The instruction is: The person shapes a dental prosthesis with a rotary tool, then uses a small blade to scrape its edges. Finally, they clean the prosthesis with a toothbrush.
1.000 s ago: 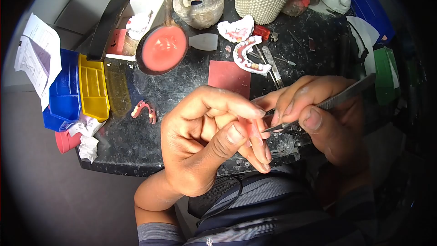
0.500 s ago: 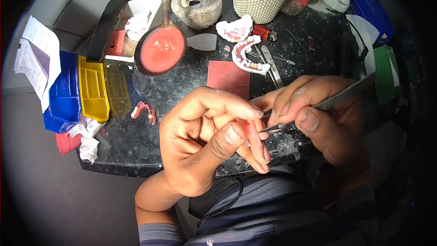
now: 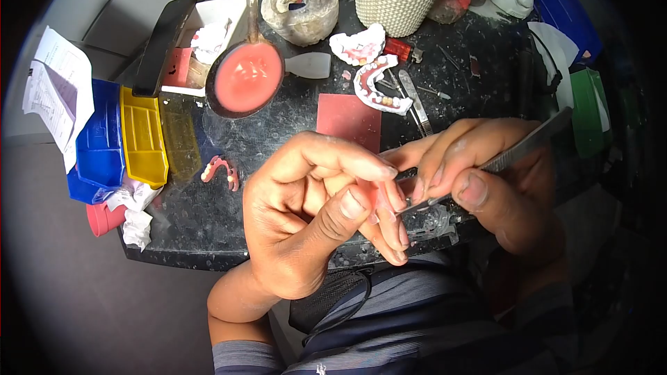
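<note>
Above the front of the bench, my left hand [image 3: 295,219] pinches a small translucent pinkish piece [image 3: 381,203] between thumb and fingers, which hide much of it. My right hand [image 3: 504,191] is closed around a slim metal carving tool [image 3: 529,143] with a ridged grip, its back end pointing up to the right. The tool's thin tip reaches the piece beside my left fingertips. Behind my hands lies a square pink wax sheet [image 3: 349,117], and to their left rests a pink partial denture [image 3: 220,172] with a few teeth.
Two plaster dental models [image 3: 379,87] sit at the back middle near a metal instrument [image 3: 415,101] and a red lighter [image 3: 397,48]. A pan of pink wax [image 3: 248,78] stands left of them. Around the edges are a woven basket [image 3: 392,3], a white box [image 3: 233,14] and a yellow bin [image 3: 142,139].
My right hand has shifted the tool slightly, its tip now a little lower against the piece. My left hand keeps nearly the same pose.
</note>
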A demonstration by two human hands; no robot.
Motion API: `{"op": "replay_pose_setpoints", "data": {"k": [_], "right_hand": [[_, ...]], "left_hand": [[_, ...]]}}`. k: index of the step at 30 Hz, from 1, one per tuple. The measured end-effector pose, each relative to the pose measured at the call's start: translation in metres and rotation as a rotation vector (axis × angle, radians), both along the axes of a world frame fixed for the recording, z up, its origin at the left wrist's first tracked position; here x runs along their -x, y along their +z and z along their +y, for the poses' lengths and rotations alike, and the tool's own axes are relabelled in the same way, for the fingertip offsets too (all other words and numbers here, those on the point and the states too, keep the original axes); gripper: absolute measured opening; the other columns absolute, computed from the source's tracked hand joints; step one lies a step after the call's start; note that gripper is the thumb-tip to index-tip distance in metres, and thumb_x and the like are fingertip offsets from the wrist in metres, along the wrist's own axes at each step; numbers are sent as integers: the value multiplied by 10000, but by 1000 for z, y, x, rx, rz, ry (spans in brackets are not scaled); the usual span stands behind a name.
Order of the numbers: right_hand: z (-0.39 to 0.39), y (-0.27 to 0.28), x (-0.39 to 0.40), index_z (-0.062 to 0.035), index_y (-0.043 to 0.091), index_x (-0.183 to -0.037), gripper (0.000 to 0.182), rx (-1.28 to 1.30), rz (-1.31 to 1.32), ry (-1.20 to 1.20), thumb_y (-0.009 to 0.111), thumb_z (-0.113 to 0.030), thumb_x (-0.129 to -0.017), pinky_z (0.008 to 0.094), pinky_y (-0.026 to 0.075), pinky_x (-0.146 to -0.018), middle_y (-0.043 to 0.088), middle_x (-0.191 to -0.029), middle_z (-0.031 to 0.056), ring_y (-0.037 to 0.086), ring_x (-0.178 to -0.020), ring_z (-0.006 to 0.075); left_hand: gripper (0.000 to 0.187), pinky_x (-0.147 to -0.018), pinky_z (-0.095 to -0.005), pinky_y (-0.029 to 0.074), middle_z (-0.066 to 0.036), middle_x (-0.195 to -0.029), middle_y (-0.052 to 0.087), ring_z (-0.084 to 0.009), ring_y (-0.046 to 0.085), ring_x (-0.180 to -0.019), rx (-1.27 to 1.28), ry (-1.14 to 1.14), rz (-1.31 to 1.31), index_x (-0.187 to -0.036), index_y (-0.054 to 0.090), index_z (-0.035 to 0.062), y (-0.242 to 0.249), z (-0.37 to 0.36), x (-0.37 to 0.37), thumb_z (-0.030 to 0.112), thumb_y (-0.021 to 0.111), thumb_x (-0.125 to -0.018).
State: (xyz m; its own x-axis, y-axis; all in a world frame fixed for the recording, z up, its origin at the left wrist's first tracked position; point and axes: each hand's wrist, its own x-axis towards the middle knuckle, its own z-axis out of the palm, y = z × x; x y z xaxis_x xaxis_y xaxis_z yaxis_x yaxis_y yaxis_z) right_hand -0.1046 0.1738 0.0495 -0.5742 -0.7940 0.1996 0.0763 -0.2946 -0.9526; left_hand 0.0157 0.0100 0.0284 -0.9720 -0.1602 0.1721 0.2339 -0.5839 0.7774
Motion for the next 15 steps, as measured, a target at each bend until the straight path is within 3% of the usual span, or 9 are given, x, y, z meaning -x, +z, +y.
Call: {"op": "replay_pose_setpoints", "data": {"k": [15], "right_hand": [[-1, 3, -4, 19, 618, -890, 143, -9, -46, -41, 606, -120, -923, 543, 511, -935, 644, -836, 178, 673, -839, 271]], "left_hand": [[212, -613, -358, 625, -208, -960, 623, -242, 689, -757, -20, 3, 0, -1144, 482, -98, -1, 1, 1, 58, 513, -1003]]}}
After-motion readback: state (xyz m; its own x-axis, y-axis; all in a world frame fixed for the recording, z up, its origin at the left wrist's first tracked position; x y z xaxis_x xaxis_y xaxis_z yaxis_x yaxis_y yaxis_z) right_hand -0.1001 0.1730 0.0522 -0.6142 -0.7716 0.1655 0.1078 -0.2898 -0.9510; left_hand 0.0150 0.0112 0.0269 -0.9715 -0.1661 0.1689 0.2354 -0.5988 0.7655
